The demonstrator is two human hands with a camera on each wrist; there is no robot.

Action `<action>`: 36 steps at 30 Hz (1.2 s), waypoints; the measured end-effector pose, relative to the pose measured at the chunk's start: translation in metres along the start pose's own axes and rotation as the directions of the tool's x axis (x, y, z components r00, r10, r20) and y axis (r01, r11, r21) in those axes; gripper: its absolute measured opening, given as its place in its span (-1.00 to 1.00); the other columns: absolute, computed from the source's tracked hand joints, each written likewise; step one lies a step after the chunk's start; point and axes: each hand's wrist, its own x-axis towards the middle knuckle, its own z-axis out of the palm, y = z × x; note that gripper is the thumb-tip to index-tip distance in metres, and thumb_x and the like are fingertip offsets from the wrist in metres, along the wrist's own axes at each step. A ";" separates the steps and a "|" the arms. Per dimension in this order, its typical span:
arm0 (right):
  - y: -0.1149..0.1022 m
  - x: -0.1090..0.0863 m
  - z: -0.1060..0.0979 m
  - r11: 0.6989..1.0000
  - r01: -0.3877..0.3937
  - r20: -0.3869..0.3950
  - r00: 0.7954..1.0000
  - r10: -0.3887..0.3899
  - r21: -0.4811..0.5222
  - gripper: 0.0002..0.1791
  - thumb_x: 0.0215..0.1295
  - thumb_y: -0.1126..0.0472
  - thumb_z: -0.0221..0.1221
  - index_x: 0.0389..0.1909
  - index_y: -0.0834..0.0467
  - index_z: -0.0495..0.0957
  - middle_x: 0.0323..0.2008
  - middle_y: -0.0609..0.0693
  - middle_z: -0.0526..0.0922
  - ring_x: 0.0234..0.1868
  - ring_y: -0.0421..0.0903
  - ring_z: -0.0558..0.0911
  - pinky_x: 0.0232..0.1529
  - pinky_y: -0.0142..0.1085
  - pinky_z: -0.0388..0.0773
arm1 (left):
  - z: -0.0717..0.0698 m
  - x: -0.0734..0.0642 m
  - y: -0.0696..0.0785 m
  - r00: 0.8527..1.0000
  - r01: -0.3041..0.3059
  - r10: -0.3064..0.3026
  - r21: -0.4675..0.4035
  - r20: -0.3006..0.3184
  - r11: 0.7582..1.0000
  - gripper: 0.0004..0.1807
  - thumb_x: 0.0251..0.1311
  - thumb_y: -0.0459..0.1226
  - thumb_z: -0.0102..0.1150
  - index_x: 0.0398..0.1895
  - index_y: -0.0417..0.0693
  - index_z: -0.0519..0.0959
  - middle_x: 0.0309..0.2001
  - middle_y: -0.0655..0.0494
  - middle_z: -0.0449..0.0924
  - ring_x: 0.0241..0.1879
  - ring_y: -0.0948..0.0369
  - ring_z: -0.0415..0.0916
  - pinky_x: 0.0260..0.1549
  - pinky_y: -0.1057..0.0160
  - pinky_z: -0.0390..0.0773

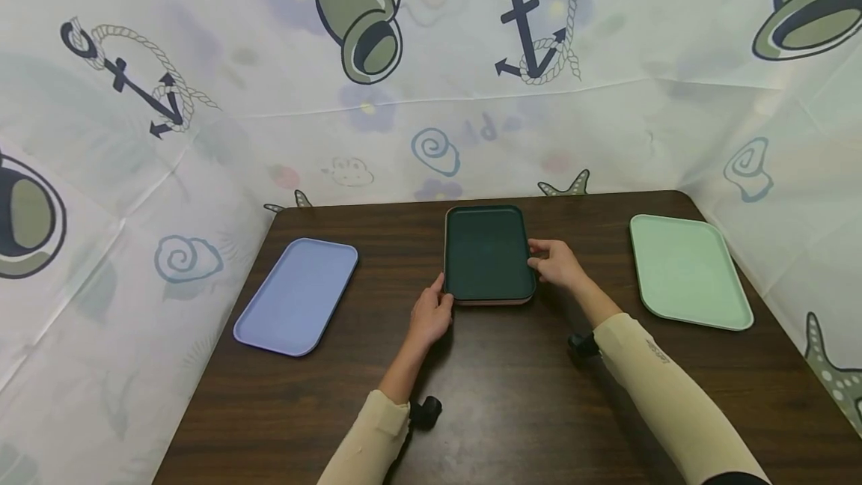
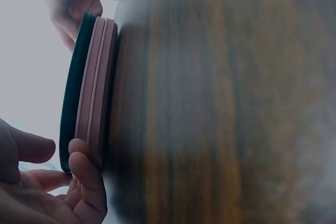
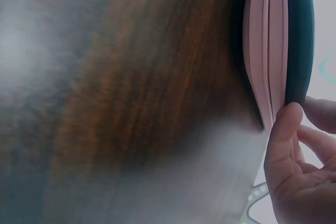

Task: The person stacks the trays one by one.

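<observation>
A dark green tray (image 1: pixel 488 251) lies on top of a pink stack (image 2: pixel 95 80), whose side has a lengthwise groove; from the head view only a thin pink edge shows. At the stack's near left corner is my left hand (image 1: pixel 431 314). Its fingertips touch the side where green meets pink, while the thumb stays apart from the rim. My right hand (image 1: pixel 557 263) is at the right side and pinches the dark green tray's edge, the thumb at the rim and a fingertip (image 3: pixel 290 113) at the seam with the pink.
To the left lies a blue tray (image 1: pixel 296 296), set at a slant on the dark wood table (image 1: pixel 498 395). A light green tray (image 1: pixel 690 272) lies at the right, close to the table's edge. Patterned white cloth (image 1: pixel 458 36) hangs behind and at both sides.
</observation>
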 end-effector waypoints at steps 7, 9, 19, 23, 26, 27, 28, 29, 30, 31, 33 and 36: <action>0.004 -0.015 -0.002 0.998 0.042 0.018 0.999 -0.043 0.040 -0.48 0.41 0.33 0.11 0.33 0.43 0.31 0.15 0.39 0.47 -0.20 0.15 0.63 -0.39 -0.22 0.63 | -0.004 -0.010 0.003 0.999 -0.020 0.021 0.026 -0.028 0.999 -0.39 0.37 -0.24 0.03 0.46 -0.18 0.24 -0.37 0.13 0.45 -0.40 0.18 0.34 -0.26 0.10 0.33; 0.008 -0.021 -0.005 0.998 0.044 0.015 0.999 -0.044 0.038 -0.50 0.42 0.31 0.11 0.31 0.42 0.34 0.12 0.38 0.50 -0.23 0.14 0.63 -0.41 -0.22 0.62 | -0.004 -0.014 0.009 0.997 -0.024 0.026 0.035 -0.066 0.999 -0.40 0.35 -0.23 0.06 0.44 -0.16 0.28 -0.37 0.12 0.45 -0.42 0.18 0.35 -0.26 0.09 0.34; 0.027 -0.055 -0.049 0.999 0.047 -0.069 0.997 -0.047 0.002 -0.54 0.46 0.17 0.10 0.24 0.37 0.43 0.05 0.37 0.58 -0.09 0.20 0.64 -0.38 -0.13 0.64 | 0.016 -0.033 0.048 0.955 -0.235 0.243 0.065 -0.168 0.970 -0.57 0.28 -0.28 0.13 0.23 0.00 0.54 -0.40 0.24 0.41 -0.53 0.33 0.36 -0.52 0.27 0.36; 0.040 -0.073 -0.078 0.997 0.047 -0.167 0.984 -0.056 -0.060 -0.54 0.48 0.13 0.07 0.20 0.39 0.47 -0.07 0.40 0.62 -0.22 0.07 0.68 -0.45 -0.18 0.62 | 0.039 -0.041 0.061 0.912 -0.395 0.400 0.066 -0.092 0.916 -0.68 0.24 -0.34 0.15 0.04 0.05 0.65 -0.45 0.29 0.44 -0.56 0.39 0.34 -0.57 0.37 0.35; 0.055 -0.084 -0.103 0.992 0.007 -0.255 0.966 -0.041 -0.130 -0.54 0.48 0.10 0.04 0.16 0.41 0.49 -0.14 0.41 0.64 -0.36 -0.12 0.67 -0.53 -0.26 0.56 | 0.063 -0.047 0.068 0.883 -0.469 0.466 0.081 0.051 0.880 -0.70 0.24 -0.34 0.13 -0.01 0.09 0.67 -0.47 0.38 0.45 -0.58 0.46 0.31 -0.61 0.47 0.32; 0.060 -0.087 -0.111 0.987 -0.014 -0.292 0.956 -0.034 -0.161 -0.54 0.48 0.10 0.04 0.14 0.41 0.51 -0.17 0.40 0.65 -0.40 -0.15 0.66 -0.56 -0.28 0.54 | 0.071 -0.049 0.070 0.876 -0.479 0.470 0.084 0.108 0.874 -0.70 0.25 -0.33 0.12 0.00 0.10 0.67 -0.47 0.40 0.44 -0.59 0.49 0.30 -0.62 0.49 0.32; 0.066 -0.090 -0.120 0.981 -0.038 -0.326 0.945 -0.026 -0.190 -0.54 0.47 0.10 0.04 0.13 0.41 0.52 -0.18 0.39 0.66 -0.41 -0.14 0.67 -0.57 -0.28 0.52 | 0.078 -0.050 0.072 0.869 -0.484 0.466 0.087 0.166 0.871 -0.70 0.27 -0.31 0.11 0.01 0.11 0.67 -0.47 0.43 0.44 -0.60 0.50 0.30 -0.62 0.50 0.31; 0.071 -0.093 -0.129 0.972 -0.074 -0.360 0.933 -0.012 -0.224 -0.53 0.47 0.08 0.03 0.12 0.40 0.53 -0.17 0.39 0.66 -0.39 -0.09 0.66 -0.54 -0.26 0.51 | 0.085 -0.050 0.075 0.861 -0.483 0.456 0.084 0.224 0.872 -0.70 0.29 -0.30 0.10 0.03 0.09 0.66 -0.47 0.43 0.43 -0.60 0.49 0.29 -0.60 0.51 0.32; 0.077 -0.096 -0.137 0.960 -0.114 -0.388 0.922 0.006 -0.255 -0.53 0.47 0.07 0.02 0.11 0.39 0.53 -0.14 0.38 0.65 -0.34 -0.01 0.66 -0.50 -0.22 0.50 | 0.093 -0.050 0.078 0.855 -0.478 0.440 0.085 0.276 0.874 -0.70 0.31 -0.29 0.10 0.05 0.09 0.65 -0.48 0.44 0.43 -0.61 0.49 0.29 -0.59 0.50 0.32; 0.082 -0.099 -0.146 0.946 -0.158 -0.417 0.908 0.027 -0.282 -0.52 0.47 0.05 0.01 0.11 0.38 0.54 -0.10 0.39 0.63 -0.28 0.08 0.66 -0.46 -0.17 0.50 | 0.099 -0.049 0.081 0.850 -0.464 0.415 0.089 0.325 0.881 -0.70 0.33 -0.26 0.09 0.08 0.10 0.64 -0.48 0.46 0.43 -0.61 0.48 0.30 -0.58 0.50 0.32; 0.092 -0.106 -0.161 0.911 -0.263 -0.461 0.883 0.094 -0.318 -0.49 0.46 0.02 -0.03 0.14 0.34 0.52 -0.03 0.39 0.59 -0.16 0.28 0.58 -0.42 -0.06 0.46 | 0.112 -0.046 0.088 0.840 -0.427 0.357 0.093 0.408 0.899 -0.67 0.35 -0.21 0.10 0.15 0.11 0.60 -0.45 0.47 0.45 -0.58 0.46 0.32 -0.53 0.49 0.34; 0.105 -0.115 -0.180 0.849 -0.399 -0.488 0.850 0.201 -0.346 -0.44 0.46 -0.01 -0.10 0.24 0.32 0.44 0.11 0.43 0.48 -0.07 0.41 0.49 -0.44 0.00 0.43 | 0.130 -0.040 0.099 0.824 -0.349 0.267 0.076 0.500 0.934 -0.59 0.36 -0.16 0.10 0.26 0.08 0.52 -0.36 0.46 0.54 -0.54 0.46 0.40 -0.46 0.48 0.40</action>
